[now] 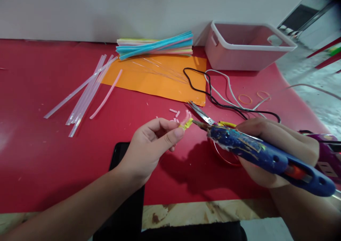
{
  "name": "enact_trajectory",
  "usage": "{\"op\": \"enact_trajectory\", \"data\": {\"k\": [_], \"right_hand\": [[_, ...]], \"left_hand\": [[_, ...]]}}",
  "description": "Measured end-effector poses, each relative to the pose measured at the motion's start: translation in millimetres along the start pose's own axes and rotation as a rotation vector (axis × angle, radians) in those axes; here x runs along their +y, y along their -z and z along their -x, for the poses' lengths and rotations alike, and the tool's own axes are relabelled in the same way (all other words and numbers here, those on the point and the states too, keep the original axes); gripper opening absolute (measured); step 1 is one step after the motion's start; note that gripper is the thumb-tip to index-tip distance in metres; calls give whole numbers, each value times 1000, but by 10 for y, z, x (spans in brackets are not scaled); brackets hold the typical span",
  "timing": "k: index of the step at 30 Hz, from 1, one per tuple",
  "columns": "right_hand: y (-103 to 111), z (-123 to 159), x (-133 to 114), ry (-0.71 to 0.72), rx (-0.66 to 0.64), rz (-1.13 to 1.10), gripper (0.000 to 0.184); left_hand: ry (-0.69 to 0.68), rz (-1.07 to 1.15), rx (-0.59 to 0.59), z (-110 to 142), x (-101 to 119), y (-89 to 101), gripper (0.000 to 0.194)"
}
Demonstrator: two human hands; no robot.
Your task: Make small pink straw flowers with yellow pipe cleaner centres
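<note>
My left hand (157,141) pinches a small pink and yellow piece (187,122), apparently bent pipe cleaner, between thumb and forefinger. In my right hand (279,145) is a blue hot glue gun (250,147), smeared with dried glue along its front. Its nozzle points left, at or very close to the yellow part; contact cannot be made out. Scissors (201,113) with a yellow handle lie just behind the glue gun, blades toward the upper left. Short pink cut pieces (174,111) rest on the table beyond my left fingertips. A red round object (225,154) is partly hidden below the glue gun.
Clear glue sticks (87,92) and one pink pipe cleaner (106,93) lie at left. Pipe cleaners in several colours (154,45) sit behind an orange sheet (160,81). A pink bin (245,56), cords (221,95), a phone (125,198) and a purple power strip (323,159) surround the workspace.
</note>
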State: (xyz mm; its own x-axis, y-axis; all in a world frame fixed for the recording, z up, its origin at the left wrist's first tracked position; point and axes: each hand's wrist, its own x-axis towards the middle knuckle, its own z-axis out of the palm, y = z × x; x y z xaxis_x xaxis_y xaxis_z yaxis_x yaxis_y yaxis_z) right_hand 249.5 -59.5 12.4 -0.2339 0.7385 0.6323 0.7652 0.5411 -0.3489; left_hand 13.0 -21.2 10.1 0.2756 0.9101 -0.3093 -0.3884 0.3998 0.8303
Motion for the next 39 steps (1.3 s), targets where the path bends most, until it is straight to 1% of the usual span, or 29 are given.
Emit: {"op": "enact_trajectory", "data": {"k": [6,11,16,18,21,23,26,28,31,36,39], "right_hand": [[36,-2,19,55,-49,3,19],[25,11,15,25,16,21,19],[33,-5,1,57,-33,25,19],[37,-11,-2,67,-28,36,19],[34,-12,-1,42,11,42,18],[31,-11,0,28,4,21,19],[32,-10,-2,47,-23,21,21],[35,-10,-7,53,-8,40,20],[40,-3,-14,25,14,40,18],[40,15,-7,22,-21,-2,22],[37,13,-4,16,-1,10,20]], "left_hand": [[13,-15,19,9,20,-23,20],[10,-27,17,9,4,-17,19],[20,-21,11,18,11,-12,18],[20,-23,14,19,18,-13,18],[16,-32,16,16,21,-15,19],[16,-35,20,13,19,-17,20],[15,-30,22,9,15,-21,19],[12,-29,20,7,12,-22,19],[17,-32,21,5,11,-20,19],[30,-29,26,8,18,-20,19],[33,-35,28,18,17,-23,18]]}}
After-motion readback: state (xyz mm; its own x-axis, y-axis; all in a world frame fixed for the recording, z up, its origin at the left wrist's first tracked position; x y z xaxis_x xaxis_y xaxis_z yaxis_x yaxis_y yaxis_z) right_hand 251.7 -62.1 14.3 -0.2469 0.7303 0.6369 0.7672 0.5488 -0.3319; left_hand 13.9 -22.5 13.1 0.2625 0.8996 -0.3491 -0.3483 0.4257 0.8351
